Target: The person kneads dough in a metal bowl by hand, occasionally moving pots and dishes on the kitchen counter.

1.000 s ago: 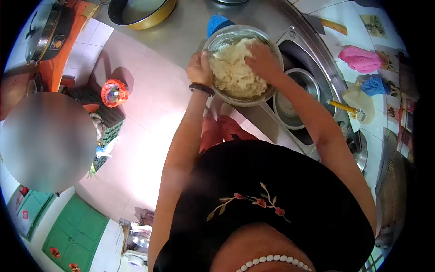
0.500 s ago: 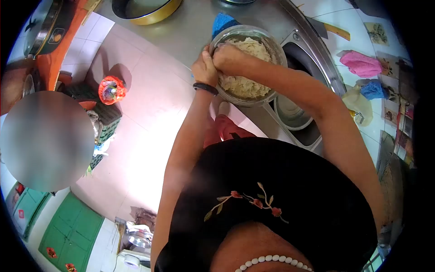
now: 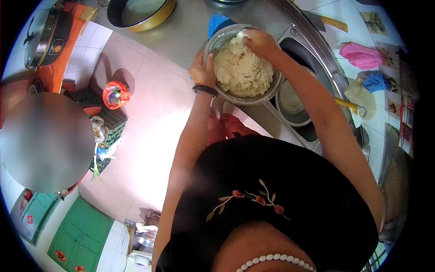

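Note:
A round metal bowl (image 3: 210, 47) full of pale, shaggy dough (image 3: 242, 72) sits at the counter's edge, beside the sink. My left hand (image 3: 202, 71) grips its left rim, thumb over the edge and fingers against the outside. Inside the far right part of the bowl is my right hand (image 3: 262, 43), its fingers curled on the dough, with a whitish bit at the fingertips. The undersides of those fingers are hidden. A blue cloth (image 3: 218, 25) lies against the bowl's far left side.
To the right, the sink (image 3: 308, 54) holds another metal basin (image 3: 290, 102). A yellow-sided pan (image 3: 156, 19) stands at the far left of the counter (image 3: 190, 27). Beyond the sink lie a cleaver (image 3: 333, 23), a pink cloth (image 3: 361, 55) and a blue cloth (image 3: 375, 82).
My right hand has moved from the bowl's left side, next to my left hand, to its far right side. More dough shows, gathered into a mound. My left hand stays at the rim.

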A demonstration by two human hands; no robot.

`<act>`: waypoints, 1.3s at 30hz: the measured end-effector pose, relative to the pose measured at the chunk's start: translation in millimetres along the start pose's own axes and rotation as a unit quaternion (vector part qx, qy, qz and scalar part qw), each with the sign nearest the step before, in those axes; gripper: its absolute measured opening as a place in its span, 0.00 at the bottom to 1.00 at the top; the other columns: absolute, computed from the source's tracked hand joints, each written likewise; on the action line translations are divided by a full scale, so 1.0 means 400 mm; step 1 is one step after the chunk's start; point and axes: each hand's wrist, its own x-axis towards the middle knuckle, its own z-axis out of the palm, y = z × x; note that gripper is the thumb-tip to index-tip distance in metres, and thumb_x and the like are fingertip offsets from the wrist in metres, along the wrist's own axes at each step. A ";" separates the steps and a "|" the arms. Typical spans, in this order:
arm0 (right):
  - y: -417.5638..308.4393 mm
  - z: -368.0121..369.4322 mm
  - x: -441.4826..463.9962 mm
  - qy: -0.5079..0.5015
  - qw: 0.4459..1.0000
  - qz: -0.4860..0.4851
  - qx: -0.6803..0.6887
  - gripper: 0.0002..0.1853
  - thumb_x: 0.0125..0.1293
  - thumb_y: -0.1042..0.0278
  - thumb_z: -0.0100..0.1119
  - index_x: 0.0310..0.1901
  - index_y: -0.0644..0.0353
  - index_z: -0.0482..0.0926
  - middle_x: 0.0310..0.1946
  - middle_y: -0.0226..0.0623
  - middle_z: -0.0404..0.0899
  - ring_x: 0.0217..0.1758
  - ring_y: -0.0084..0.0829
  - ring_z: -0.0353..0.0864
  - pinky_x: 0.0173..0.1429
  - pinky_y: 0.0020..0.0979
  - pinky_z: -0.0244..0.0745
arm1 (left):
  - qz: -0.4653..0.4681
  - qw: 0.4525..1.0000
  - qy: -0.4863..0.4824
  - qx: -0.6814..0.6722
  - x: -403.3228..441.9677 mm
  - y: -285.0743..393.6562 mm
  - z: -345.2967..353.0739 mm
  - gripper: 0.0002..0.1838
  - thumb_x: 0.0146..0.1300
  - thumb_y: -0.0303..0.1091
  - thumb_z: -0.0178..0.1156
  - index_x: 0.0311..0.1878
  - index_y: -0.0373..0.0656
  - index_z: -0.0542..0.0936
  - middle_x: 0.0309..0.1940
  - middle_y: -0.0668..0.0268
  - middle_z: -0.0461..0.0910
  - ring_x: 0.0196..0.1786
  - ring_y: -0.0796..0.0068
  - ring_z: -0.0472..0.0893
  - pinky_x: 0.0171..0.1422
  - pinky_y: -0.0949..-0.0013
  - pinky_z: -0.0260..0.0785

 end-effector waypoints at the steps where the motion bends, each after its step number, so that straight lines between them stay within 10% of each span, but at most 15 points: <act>1: 0.036 0.031 -0.033 -0.005 0.999 0.022 -0.023 0.19 0.62 0.56 0.51 0.49 0.56 0.78 0.42 0.46 0.81 0.46 0.46 0.80 0.52 0.46 0.73 | 0.006 1.000 0.008 0.009 -0.001 -0.013 0.002 0.14 0.61 0.34 0.65 0.44 0.33 0.82 0.35 0.65 0.84 0.36 0.80 0.78 0.43 0.76 0.70; 15: -0.251 -0.040 -0.332 -0.111 0.991 -0.008 -0.079 0.29 0.57 0.63 0.61 0.62 0.47 0.68 0.70 0.45 0.54 0.75 0.51 0.44 0.66 0.67 0.54 | -0.009 1.000 0.028 -0.007 0.001 -0.022 0.014 0.12 0.60 0.39 0.63 0.36 0.38 0.82 0.26 0.56 0.82 0.27 0.68 0.79 0.34 0.67 0.70; 20: -0.145 -0.051 -0.297 -0.161 0.982 -0.047 -0.087 0.29 0.58 0.65 0.60 0.64 0.42 0.67 0.69 0.49 0.55 0.74 0.53 0.51 0.67 0.54 0.62 | -0.018 0.999 0.012 0.032 -0.001 -0.022 0.008 0.11 0.63 0.35 0.64 0.38 0.35 0.83 0.26 0.72 0.80 0.29 0.86 0.71 0.34 0.78 0.65; 23: -0.086 -0.023 -0.197 -0.160 0.983 -0.044 -0.080 0.33 0.56 0.72 0.60 0.65 0.43 0.65 0.70 0.49 0.54 0.70 0.56 0.57 0.64 0.49 0.67 | 0.012 0.998 0.025 0.056 0.003 -0.046 0.012 0.12 0.60 0.38 0.63 0.35 0.37 0.82 0.25 0.55 0.81 0.25 0.64 0.78 0.32 0.66 0.69; 28: -0.052 -0.015 -0.103 -0.127 0.991 -0.001 -0.037 0.31 0.58 0.76 0.56 0.64 0.48 0.66 0.61 0.51 0.66 0.61 0.52 0.69 0.62 0.45 0.68 | -0.025 0.999 0.017 0.030 0.000 -0.017 0.013 0.11 0.63 0.37 0.64 0.36 0.36 0.82 0.22 0.73 0.77 0.26 0.86 0.69 0.31 0.77 0.64; 35: -0.089 0.045 -0.139 0.050 0.991 0.118 -0.021 0.34 0.53 0.71 0.63 0.63 0.63 0.64 0.62 0.56 0.62 0.63 0.54 0.65 0.61 0.46 0.68 | -0.036 0.999 0.014 0.024 -0.001 -0.006 0.009 0.13 0.62 0.38 0.64 0.34 0.36 0.82 0.19 0.73 0.74 0.24 0.85 0.66 0.29 0.76 0.61; 39: -0.261 0.016 -0.222 -0.033 0.994 0.105 -0.026 0.40 0.51 0.76 0.60 0.67 0.64 0.56 0.66 0.63 0.52 0.66 0.64 0.57 0.65 0.49 0.65 | -0.074 0.997 0.007 0.022 -0.003 0.017 0.001 0.14 0.61 0.39 0.63 0.33 0.35 0.82 0.22 0.61 0.81 0.26 0.75 0.77 0.34 0.69 0.69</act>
